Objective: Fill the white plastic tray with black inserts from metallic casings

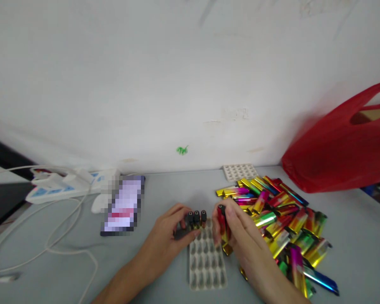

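A white plastic tray (pixel 207 264) with rows of empty sockets lies on the grey table between my hands. Three lighters (pixel 196 218) stand upright side by side in its far row. My left hand (pixel 167 234) rests at the tray's far left corner, its fingers touching the leftmost standing lighter. My right hand (pixel 240 234) holds a red and gold lighter (pixel 222 221) upright at the tray's far right corner, beside the row of three. A heap of shiny multicoloured lighters (pixel 281 219) lies just right of my right hand.
A second white socket tray (pixel 240 171) lies at the wall behind the heap. A red plastic bag (pixel 342 152) sits at the right. A phone (pixel 123 204), a white power strip (pixel 66 183) and looping white cables (pixel 50 245) lie at the left.
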`<state>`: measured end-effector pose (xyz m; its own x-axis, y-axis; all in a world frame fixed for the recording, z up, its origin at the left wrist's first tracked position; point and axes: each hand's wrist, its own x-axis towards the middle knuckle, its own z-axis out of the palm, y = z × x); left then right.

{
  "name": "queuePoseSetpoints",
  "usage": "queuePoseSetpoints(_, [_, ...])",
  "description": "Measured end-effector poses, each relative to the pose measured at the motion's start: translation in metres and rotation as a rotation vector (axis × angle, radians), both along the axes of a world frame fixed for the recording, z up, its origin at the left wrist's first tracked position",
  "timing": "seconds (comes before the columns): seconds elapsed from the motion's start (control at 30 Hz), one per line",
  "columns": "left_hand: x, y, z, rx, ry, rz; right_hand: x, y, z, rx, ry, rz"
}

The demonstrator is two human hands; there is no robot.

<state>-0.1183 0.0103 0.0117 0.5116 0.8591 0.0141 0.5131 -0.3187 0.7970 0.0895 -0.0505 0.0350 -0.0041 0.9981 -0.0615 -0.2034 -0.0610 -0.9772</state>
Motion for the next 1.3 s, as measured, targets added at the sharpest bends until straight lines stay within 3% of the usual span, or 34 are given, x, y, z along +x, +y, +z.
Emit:
queuePoseSetpoints(0.13, [0.000, -0.001, -0.001, -0.010, -0.001, 0.015, 0.004, -0.002, -0.003, 0.127, -0.240, -0.039])
queuePoseSetpoints(0.4, [0.001, 0.000, -0.002, -0.002, -0.003, 0.020, 0.005, -0.002, -0.010, 0.220, -0.530, -0.079])
queuePoseSetpoints(0.8, [0.000, 0.000, -0.003, 0.005, -0.014, 0.010, 0.003, -0.004, -0.010, 0.303, -0.730, -0.002])
queuePoseSetpoints(0.93, [0.000, 0.001, -0.003, 0.001, 0.013, 0.018, 0.010, 0.001, -0.013, 0.343, -0.939, -0.212])
queuePoseSetpoints(1.07, [0.000, 0.001, -0.001, -0.004, 0.017, 0.013, 0.026, 0.012, -0.018, 0.320, -1.450, -0.415])
queuePoseSetpoints(1.17, [-0.001, 0.000, 0.000, 0.001, 0.019, 0.009, 0.035, 0.016, -0.023, 0.294, -1.710, -0.454])
queuePoseSetpoints(1.3, [-0.001, -0.001, 0.000, 0.019, 0.016, 0.011, 0.038, 0.017, -0.027, 0.300, -1.784, -0.430])
